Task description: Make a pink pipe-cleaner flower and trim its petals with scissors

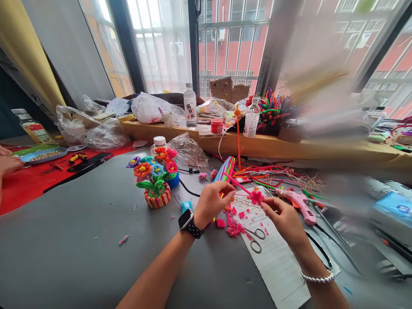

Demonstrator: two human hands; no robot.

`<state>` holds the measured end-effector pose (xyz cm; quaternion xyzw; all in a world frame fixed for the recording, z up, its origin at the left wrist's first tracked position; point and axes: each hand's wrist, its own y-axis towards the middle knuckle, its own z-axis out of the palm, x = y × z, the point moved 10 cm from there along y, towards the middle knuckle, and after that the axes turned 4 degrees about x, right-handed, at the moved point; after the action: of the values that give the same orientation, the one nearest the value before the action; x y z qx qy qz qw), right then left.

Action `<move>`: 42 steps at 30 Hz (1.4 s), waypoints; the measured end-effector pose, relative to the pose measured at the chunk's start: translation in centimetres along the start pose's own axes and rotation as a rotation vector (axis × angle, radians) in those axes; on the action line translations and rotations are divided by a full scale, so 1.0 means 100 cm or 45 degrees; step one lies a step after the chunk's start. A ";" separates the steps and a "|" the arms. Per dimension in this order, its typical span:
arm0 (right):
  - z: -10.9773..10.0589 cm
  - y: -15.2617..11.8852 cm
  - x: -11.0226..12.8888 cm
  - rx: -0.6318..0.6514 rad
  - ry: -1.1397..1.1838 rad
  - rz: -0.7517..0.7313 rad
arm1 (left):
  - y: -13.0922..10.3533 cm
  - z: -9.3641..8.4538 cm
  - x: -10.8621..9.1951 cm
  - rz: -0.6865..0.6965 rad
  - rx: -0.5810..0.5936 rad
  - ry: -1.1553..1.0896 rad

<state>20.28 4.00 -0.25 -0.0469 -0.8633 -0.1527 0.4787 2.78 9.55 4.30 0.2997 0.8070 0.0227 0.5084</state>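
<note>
My right hand (285,219) pinches a small pink chenille flower (256,197) by its edge, over a written sheet of paper (277,262). From the flower a pink pipe-cleaner stem (238,183) slants up and left. Close beside that stem, my left hand (214,201) is closed in a pinch; what its fingertips hold, if anything, I cannot make out. Below the hands lie pink fuzzy scraps (234,225) and scissors (256,240). A pot of finished chenille flowers (157,195) stands left of my left hand.
A pink glue gun (299,204) lies right of my right hand, its cord trailing toward me. Loose pipe cleaners (267,171) are heaped behind. Bottles (190,107) line the sill. Another person's hand (9,161) is at the far left. A large blur covers the right side.
</note>
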 end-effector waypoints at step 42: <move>-0.004 -0.009 0.038 -0.002 0.197 -0.250 | -0.009 0.046 -0.004 -0.100 0.357 -0.479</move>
<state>18.37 2.75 2.96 0.0495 -0.8240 -0.2028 0.5267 6.30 7.37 2.11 0.3346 0.7043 -0.1656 0.6037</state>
